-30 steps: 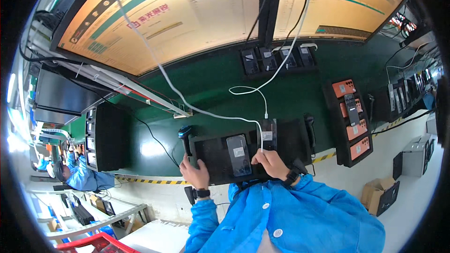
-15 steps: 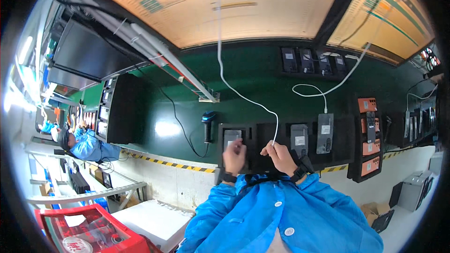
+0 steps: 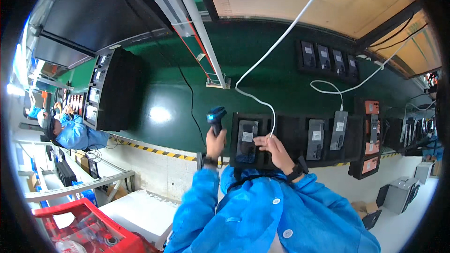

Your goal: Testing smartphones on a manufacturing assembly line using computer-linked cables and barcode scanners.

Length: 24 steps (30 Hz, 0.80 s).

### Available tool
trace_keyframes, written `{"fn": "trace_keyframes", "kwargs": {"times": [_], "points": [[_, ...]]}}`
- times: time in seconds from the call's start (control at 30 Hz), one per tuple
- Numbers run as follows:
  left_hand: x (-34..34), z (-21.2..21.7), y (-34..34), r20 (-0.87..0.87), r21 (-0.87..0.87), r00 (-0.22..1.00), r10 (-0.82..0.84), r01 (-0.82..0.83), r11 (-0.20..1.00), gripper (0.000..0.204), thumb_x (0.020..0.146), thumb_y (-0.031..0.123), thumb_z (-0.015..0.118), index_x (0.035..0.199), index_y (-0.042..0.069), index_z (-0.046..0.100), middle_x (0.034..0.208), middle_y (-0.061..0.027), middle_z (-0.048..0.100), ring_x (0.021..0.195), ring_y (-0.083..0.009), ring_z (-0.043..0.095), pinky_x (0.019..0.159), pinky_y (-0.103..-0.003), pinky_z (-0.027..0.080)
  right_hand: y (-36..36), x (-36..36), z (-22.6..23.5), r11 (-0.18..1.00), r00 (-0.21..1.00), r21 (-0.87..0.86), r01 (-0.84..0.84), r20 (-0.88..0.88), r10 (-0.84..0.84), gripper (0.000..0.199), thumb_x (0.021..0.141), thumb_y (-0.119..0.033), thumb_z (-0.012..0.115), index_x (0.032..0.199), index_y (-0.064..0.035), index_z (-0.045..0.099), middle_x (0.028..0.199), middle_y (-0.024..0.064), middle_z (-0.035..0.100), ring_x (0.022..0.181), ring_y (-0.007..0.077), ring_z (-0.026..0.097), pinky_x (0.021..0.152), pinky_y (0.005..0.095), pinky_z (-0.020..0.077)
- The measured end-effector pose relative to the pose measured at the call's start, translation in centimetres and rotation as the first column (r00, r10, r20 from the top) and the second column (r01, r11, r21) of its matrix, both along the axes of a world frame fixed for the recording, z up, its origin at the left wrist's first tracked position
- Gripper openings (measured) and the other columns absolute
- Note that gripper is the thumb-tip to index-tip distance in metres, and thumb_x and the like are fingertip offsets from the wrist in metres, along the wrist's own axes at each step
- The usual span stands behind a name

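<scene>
My left hand (image 3: 216, 145) is wrapped round the handle of a black and blue barcode scanner (image 3: 215, 116), which stands upright at the table's near edge. My right hand (image 3: 277, 151) holds the end of a white cable (image 3: 255, 97); its fingertips reach to the right edge of a dark phone (image 3: 247, 141). That phone lies back up, with a white label, in the left slot of a black foam tray (image 3: 290, 126). Farther right in the tray are a grey phone (image 3: 315, 139) and another grey phone (image 3: 339, 130), the latter with a white cable plugged into its top end.
Beyond the tray, a black holder (image 3: 332, 77) carries several phones below a large monitor (image 3: 304, 0). An upright rack with orange phones (image 3: 371, 147) stands on the right. A black box (image 3: 124, 91) and a white post (image 3: 206, 37) are to the left. A co-worker (image 3: 77, 129) sits farther left.
My left hand has left the phone in the left slot, moved left and taken hold of the barcode scanner. My right hand, with the cable, is now beside that phone. The view has shifted.
</scene>
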<state>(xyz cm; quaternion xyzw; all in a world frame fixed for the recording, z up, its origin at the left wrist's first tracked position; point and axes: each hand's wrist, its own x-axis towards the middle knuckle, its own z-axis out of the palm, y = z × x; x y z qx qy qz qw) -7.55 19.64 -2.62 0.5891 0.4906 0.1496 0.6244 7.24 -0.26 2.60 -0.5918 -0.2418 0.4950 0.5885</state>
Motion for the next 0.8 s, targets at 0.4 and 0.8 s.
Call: {"fn": "trace_keyframes", "kwargs": {"times": [0.4,0.8], "points": [[-7.0,5.2,-7.2,-0.065,0.004,0.912,-0.404,0.405,0.914,0.048,0.083,0.025,0.067,0.122,0.002,0.051,0.082,-0.0110,0.064,0.068,-0.0178,0.059,0.062,-0.033,0.047,3.8,-1.5,-2.8,0.970,0.964,-0.217,0.113,-0.214,-0.160,0.065,0.103,-0.049,0.023,0.134,0.0039,0.044,0.123,0.0098,0.051,0.114,0.0178,0.045,0.103,0.0299,0.0327],[-7.3,6.7,-3.6,0.039,-0.079,0.925,-0.377,0.379,0.922,0.040,0.081,0.017,0.067,0.115,0.002,0.054,0.082,-0.0087,0.064,0.071,-0.0196,0.059,0.067,-0.033,0.049,5.4,-1.1,-4.2,0.970,0.980,-0.142,0.195,0.055,-0.189,0.056,0.100,-0.053,0.034,0.112,-0.0038,0.057,0.096,0.0024,0.055,0.078,0.0107,0.044,0.071,0.0269,0.0387]]}}
